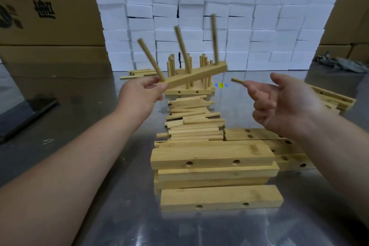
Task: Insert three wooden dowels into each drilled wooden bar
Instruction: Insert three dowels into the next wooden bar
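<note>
**Bar with three dowels held above the counter**

Toward the near edge of the counter [83,122] lies a stack of drilled bars [215,166], side holes showing. More bars [279,146] lie just beside it on the right, partly under the right forearm. Behind the stack sits a loose dowel pile [193,118]. Above that pile, the left grip [139,96] pinches one end of a lifted bar [197,76], tilted up to the right, with three dowels standing in it. The right grip [283,102] is curled round a spare dowel [237,80] whose tip pokes out leftward. Farther back, finished bars [189,90] stand with upright dowels. At the far edge rises a wall of white foam blocks [215,20], with cardboard boxes [46,6] on its left.
</note>
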Action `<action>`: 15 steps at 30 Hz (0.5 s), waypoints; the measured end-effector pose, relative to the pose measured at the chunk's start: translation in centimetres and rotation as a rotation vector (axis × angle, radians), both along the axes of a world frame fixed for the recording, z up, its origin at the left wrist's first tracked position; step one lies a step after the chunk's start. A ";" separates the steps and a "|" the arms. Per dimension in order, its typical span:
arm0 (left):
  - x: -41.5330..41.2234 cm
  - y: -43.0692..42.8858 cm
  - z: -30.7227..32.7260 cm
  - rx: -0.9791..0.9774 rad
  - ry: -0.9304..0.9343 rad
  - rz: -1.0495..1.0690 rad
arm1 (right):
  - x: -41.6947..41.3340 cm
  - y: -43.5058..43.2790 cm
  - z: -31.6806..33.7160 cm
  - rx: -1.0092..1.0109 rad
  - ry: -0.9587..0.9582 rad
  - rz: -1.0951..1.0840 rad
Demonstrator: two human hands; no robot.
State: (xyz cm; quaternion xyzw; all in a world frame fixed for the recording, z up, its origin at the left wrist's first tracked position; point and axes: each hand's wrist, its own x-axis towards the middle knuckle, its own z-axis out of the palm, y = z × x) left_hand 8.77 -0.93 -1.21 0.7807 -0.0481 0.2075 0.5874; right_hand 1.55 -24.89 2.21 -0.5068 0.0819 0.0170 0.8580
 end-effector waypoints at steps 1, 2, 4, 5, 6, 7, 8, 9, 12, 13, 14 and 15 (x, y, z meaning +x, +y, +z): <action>0.5 0.5 -0.4 -0.024 0.032 0.050 | 0.0 0.1 0.0 -0.015 -0.001 -0.006; 1.0 0.9 -0.9 -0.042 0.065 0.090 | 0.0 0.2 0.0 -0.033 -0.001 -0.006; 2.1 1.5 -1.9 -0.049 0.113 0.153 | 0.1 0.4 -0.1 -0.064 -0.006 -0.001; 2.6 1.7 -2.3 -0.052 0.128 0.175 | 0.2 0.5 -0.2 -0.077 -0.009 0.002; 3.0 1.8 -2.5 -0.045 0.139 0.190 | 0.2 0.6 -0.3 -0.087 -0.014 0.008; 3.5 1.8 -2.6 -0.020 0.148 0.197 | 0.2 0.7 -0.3 -0.096 -0.019 0.016; 4.1 1.7 -2.7 0.016 0.160 0.195 | 0.2 0.7 -0.4 -0.104 -0.022 0.021; 4.6 1.6 -2.7 0.052 0.172 0.193 | 0.1 0.8 -0.5 -0.113 -0.024 0.026; 6.0 1.5 -2.7 0.179 0.197 0.181 | 0.0 0.9 -0.6 -0.138 -0.031 0.039; 6.5 1.4 -2.8 0.235 0.206 0.172 | 0.0 0.9 -0.6 -0.144 -0.031 0.041; 6.9 1.4 -2.8 0.286 0.211 0.163 | 0.0 1.0 -0.7 -0.150 -0.030 0.042; 7.3 1.3 -2.8 0.329 0.213 0.156 | 0.0 1.0 -0.7 -0.155 -0.029 0.045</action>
